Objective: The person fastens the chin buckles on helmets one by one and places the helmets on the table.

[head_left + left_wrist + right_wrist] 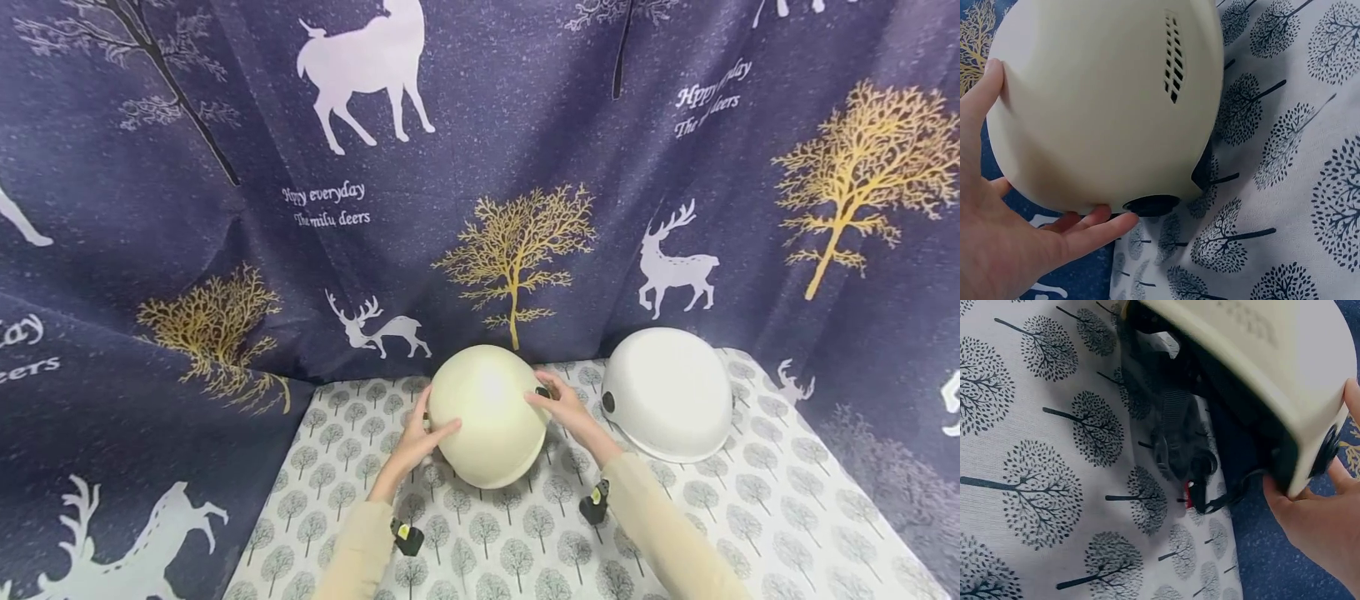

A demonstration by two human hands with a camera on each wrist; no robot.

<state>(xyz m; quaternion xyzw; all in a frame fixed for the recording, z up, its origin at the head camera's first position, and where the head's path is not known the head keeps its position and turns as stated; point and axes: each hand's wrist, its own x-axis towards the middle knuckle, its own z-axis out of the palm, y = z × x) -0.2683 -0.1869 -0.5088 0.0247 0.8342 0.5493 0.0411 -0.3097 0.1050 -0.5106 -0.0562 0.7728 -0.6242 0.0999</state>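
Note:
Both hands hold a cream helmet tilted over the table, its smooth shell towards the head camera. My left hand spreads round the left side, thumb on the shell and fingers by the black round side piece. Vent slots show above that piece. On the opposite side my right hand grips the rim near another black side piece. Under the rim, the right wrist view shows a dark chin strap hanging, with a bit of red at its buckle. Most of the helmet's inside is hidden.
A white helmet rests dome up on the table to the right, a black disc on its side. The table wears a white cloth printed with grey trees. Behind and beside it hangs a dark blue curtain with deer and trees.

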